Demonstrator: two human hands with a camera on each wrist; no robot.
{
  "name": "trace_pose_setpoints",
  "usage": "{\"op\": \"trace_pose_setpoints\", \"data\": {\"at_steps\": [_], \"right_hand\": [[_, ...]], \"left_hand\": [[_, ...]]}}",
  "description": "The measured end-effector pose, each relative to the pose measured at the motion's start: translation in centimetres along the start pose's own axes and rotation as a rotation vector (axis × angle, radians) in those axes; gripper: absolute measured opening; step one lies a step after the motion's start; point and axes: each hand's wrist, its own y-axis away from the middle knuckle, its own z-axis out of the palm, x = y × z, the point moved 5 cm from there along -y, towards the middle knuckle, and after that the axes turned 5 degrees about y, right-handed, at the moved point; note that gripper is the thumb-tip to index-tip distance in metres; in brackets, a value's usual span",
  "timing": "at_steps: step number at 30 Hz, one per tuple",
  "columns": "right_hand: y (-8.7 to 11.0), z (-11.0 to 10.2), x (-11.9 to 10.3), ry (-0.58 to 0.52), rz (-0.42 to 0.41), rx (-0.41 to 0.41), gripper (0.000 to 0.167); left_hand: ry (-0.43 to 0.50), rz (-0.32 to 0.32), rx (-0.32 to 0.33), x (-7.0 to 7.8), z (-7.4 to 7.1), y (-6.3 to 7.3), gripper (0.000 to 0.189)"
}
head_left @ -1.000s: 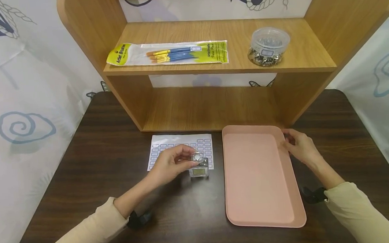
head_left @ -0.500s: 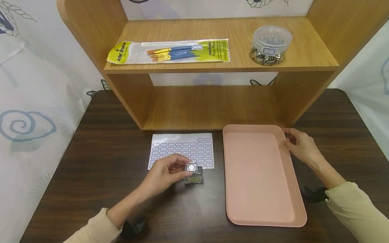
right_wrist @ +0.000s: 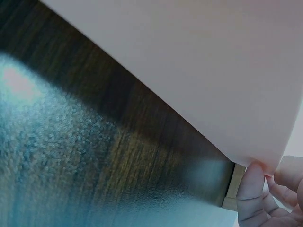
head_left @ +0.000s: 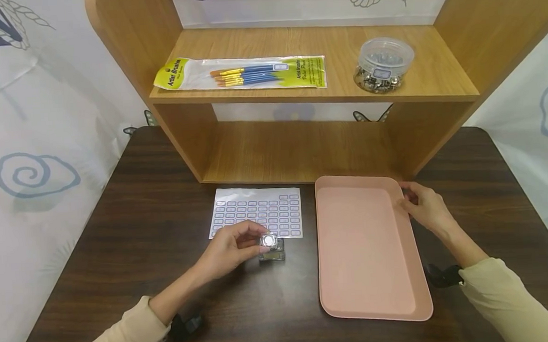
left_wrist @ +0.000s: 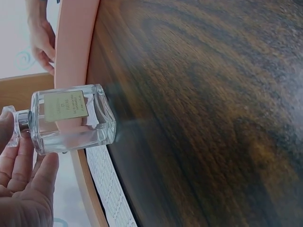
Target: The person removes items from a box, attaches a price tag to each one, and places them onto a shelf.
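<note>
A small clear glass perfume bottle (head_left: 273,256) with a square cap stands upright, close over the dark table just in front of the sticker sheet. Thumb and fingers of my left hand (head_left: 233,249) pinch it by the cap. In the left wrist view the bottle (left_wrist: 73,118) shows a pale gold label and a silver neck, with the left hand's fingers (left_wrist: 40,182) below the neck. My right hand (head_left: 426,207) is at the far right corner of the pink tray (head_left: 364,249). There, in the right wrist view, its thumb and fingers (right_wrist: 251,191) pinch the tray's rim.
A white sheet of blue-framed labels (head_left: 257,213) lies left of the tray. Behind stands a wooden shelf unit (head_left: 296,149). Its upper board bears a packet of artist brushes (head_left: 241,75) and a clear lidded jar (head_left: 383,64) of small metal pieces.
My left hand has drawn the bottle slightly left and nearer, off the label sheet, mostly in the first half second. The right hand stays at the tray's corner.
</note>
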Motion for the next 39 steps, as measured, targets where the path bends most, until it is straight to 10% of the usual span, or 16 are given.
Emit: {"op": "trace_pose_setpoints", "data": {"at_steps": [39], "right_hand": [[0.04,0.0,-0.1,-0.019,0.017,-0.015,0.041]], "left_hand": [[0.009,0.042,-0.016,-0.03,-0.88,0.18,0.036]]}}
